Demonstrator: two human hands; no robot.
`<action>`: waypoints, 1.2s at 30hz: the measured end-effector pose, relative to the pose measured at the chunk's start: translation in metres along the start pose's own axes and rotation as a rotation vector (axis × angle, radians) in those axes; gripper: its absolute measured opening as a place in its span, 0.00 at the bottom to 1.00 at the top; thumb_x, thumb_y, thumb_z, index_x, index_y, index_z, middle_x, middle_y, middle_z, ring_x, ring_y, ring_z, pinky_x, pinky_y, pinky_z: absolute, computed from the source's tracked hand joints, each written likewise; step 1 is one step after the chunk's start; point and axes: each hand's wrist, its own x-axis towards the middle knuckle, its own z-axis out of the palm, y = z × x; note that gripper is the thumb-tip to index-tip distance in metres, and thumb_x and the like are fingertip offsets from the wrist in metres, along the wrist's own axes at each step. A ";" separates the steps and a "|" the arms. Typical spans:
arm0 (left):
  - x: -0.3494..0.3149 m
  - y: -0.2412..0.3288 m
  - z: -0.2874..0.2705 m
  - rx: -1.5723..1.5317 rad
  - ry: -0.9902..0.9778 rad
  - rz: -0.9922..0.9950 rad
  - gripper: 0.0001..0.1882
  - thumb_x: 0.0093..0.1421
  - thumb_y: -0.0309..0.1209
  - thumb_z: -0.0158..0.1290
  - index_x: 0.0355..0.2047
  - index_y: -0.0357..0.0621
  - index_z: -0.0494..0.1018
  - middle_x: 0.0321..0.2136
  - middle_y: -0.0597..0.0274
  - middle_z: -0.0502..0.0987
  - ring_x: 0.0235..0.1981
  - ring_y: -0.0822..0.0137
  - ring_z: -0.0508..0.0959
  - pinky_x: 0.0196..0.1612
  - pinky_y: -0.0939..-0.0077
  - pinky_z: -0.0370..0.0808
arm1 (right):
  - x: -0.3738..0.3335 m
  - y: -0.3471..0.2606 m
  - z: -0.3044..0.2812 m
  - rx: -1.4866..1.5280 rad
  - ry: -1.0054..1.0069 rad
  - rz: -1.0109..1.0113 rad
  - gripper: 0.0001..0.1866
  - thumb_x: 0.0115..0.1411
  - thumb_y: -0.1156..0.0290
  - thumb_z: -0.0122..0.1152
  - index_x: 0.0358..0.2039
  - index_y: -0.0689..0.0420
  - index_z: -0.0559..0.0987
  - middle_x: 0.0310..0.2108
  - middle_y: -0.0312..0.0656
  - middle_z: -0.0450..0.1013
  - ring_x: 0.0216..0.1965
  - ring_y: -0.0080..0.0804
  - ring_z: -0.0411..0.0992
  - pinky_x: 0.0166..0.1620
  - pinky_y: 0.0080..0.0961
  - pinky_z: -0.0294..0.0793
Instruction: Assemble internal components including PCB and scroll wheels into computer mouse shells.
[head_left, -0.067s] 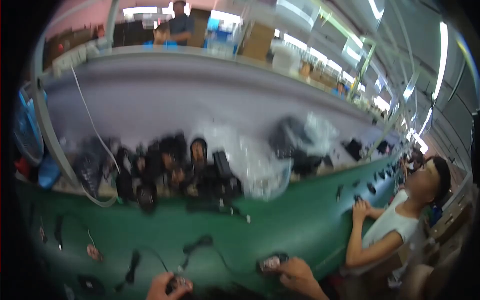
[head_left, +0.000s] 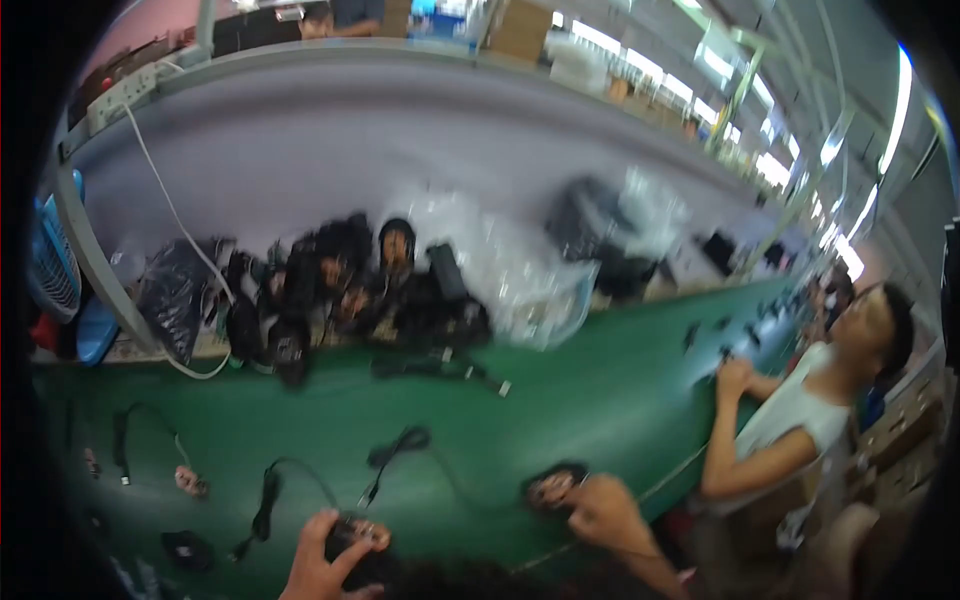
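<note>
My left hand (head_left: 325, 562), at the lower middle, grips a small dark open-topped computer mouse (head_left: 362, 533) between thumb and fingers; pinkish inner parts show on it. My right hand (head_left: 612, 515) has curled fingers on the right edge of a second open-topped mouse (head_left: 553, 487), which lies on the green belt. Its fingertips are partly hidden. A black cable (head_left: 265, 505) in a tied bundle lies just beyond my left hand. Another bundled black cable (head_left: 405, 445) lies between the two mice, its thin lead running toward the right one.
A green conveyor belt (head_left: 610, 400) crosses the view. Black parts (head_left: 345, 270) and clear plastic bags (head_left: 535, 290) are heaped along its far side. Left lie a pinkish circuit board (head_left: 188, 480) and a black shell (head_left: 187, 550). A co-worker (head_left: 800, 410) sits at right, hands over the belt.
The view has tilted down, so the heap and belt stand higher in the picture. Both hands stay at their mice; the left thumb and fingers show more fully.
</note>
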 end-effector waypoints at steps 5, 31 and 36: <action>0.043 0.065 -0.111 -0.205 -0.323 0.215 0.39 0.48 0.39 0.72 0.59 0.44 0.71 0.66 0.36 0.61 0.65 0.35 0.65 0.66 0.44 0.65 | -0.015 0.010 -0.030 -0.202 0.069 0.009 0.10 0.40 0.78 0.57 0.27 0.56 0.78 0.31 0.48 0.73 0.36 0.53 0.71 0.42 0.46 0.71; 0.122 0.102 -0.255 -0.345 -0.016 0.332 0.29 0.63 0.37 0.58 0.63 0.43 0.68 0.56 0.38 0.70 0.57 0.39 0.71 0.59 0.45 0.70 | 0.041 -0.179 -0.109 0.256 0.428 -0.397 0.23 0.53 0.73 0.65 0.49 0.70 0.77 0.50 0.53 0.76 0.49 0.41 0.73 0.59 0.34 0.66; 0.116 0.084 -0.286 -0.350 0.000 0.329 0.29 0.63 0.39 0.58 0.62 0.42 0.69 0.55 0.39 0.71 0.55 0.40 0.72 0.58 0.45 0.70 | 0.068 -0.316 -0.068 0.252 0.470 -0.440 0.23 0.54 0.72 0.63 0.50 0.70 0.76 0.50 0.53 0.75 0.49 0.41 0.73 0.59 0.35 0.66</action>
